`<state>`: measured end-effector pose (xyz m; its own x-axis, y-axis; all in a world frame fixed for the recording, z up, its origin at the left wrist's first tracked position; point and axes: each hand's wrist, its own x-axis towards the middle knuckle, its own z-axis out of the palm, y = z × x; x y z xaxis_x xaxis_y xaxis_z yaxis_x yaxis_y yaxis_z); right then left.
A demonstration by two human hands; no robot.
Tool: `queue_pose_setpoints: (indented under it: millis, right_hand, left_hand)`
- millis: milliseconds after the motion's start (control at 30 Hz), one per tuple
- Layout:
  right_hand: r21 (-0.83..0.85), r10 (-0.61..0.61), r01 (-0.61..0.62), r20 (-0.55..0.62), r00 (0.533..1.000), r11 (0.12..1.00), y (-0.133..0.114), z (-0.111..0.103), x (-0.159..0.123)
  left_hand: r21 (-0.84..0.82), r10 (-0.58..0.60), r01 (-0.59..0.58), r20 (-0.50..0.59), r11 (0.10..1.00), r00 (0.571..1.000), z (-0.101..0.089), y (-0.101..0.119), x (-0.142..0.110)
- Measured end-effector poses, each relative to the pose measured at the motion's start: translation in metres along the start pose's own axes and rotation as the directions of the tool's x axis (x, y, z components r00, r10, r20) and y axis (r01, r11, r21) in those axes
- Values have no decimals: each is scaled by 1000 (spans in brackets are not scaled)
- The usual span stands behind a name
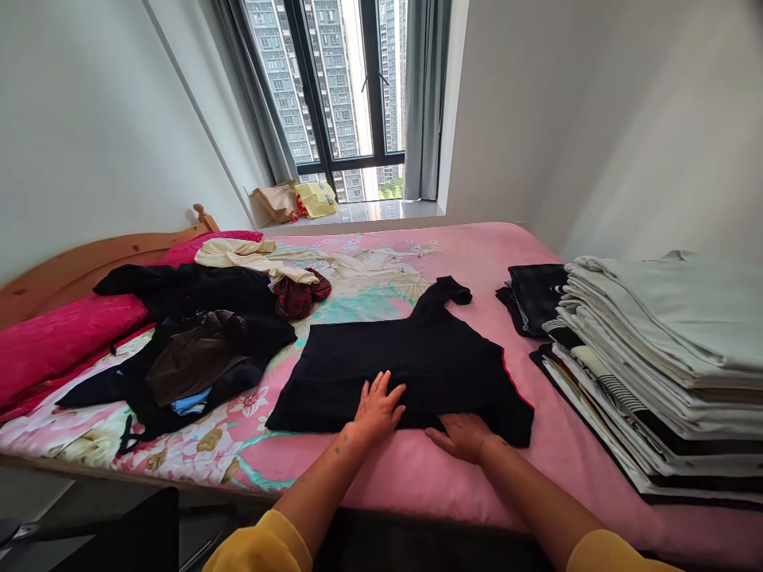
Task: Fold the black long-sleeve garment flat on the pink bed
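Observation:
A black shirt point(381, 349) lies spread on the pink bed, one sleeve sticking out at its far side and a red line along its right edge. My left hand point(380, 405) rests flat on the cloth near the close edge, fingers spread. At that same edge, farther right, my right hand point(462, 437) lies low with the thumb stretched out on the bedsheet. Its fingertips seem tucked beneath the black fabric, so they are hidden.
A loose heap of dark clothes point(196, 349) lies on the left, by a red pillow point(65, 342). Tall folded stacks point(656, 357) stand on the right, next to a dark folded pile point(533, 290). Bags point(315, 199) sit on the windowsill. The bed's front edge is close to me.

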<state>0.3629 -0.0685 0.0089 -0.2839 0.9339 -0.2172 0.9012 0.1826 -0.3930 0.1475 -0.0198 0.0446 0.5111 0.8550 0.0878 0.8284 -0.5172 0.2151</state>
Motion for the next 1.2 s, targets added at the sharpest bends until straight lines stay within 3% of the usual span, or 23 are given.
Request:
queue_pose_setpoints:
  millis: [100, 167, 300, 500, 667, 733, 833, 933, 1067, 1200]
  right_hand:
    - [11, -17, 18, -9, 1000, 1000, 2, 1, 0]
    - [16, -19, 19, -11, 1000, 1000, 4, 2, 1]
    - [22, -14, 14, -13, 1000, 1000, 4, 3, 1]
    - [6, 7, -7, 9, 1000, 1000, 1, -1, 0]
    - [-5, 11, -11, 0, 1000, 1000, 1, -2, -1]
    - [-10, 9, -9, 0, 1000, 1000, 1, -2, 0]
    - [-10, -10, 10, -10, 1000, 1000, 2, -1, 0]
    - [-8, -15, 15, -27, 1000, 1000, 3, 0, 1]
    - [15, -44, 45, -45, 998, 999, 5, 1, 1]
    - [11, -77, 79, -94, 993, 997, 2, -2, 0]
  left_hand:
    - [52, -35, 35, -10, 998, 999, 13, 0, -21]
    - [61, -68, 69, -19, 996, 998, 10, -5, -28]
    - [44, -164, 165, -34, 985, 986, -10, -15, -13]
    - [66, -97, 97, 5, 993, 995, -26, -23, 6]
    - [130, -158, 172, -113, 977, 981, -29, -24, 1]
    - [87, -62, 72, -106, 994, 992, -24, -19, 4]
    - [15, 83, -83, -7, 996, 997, -10, -7, 8]
    - [15, 9, -10, 59, 1000, 998, 7, 1, 9]
    - [46, -107, 104, 55, 994, 993, 15, 4, 7]
    - [28, -52, 51, 46, 998, 998, 16, 9, 8]
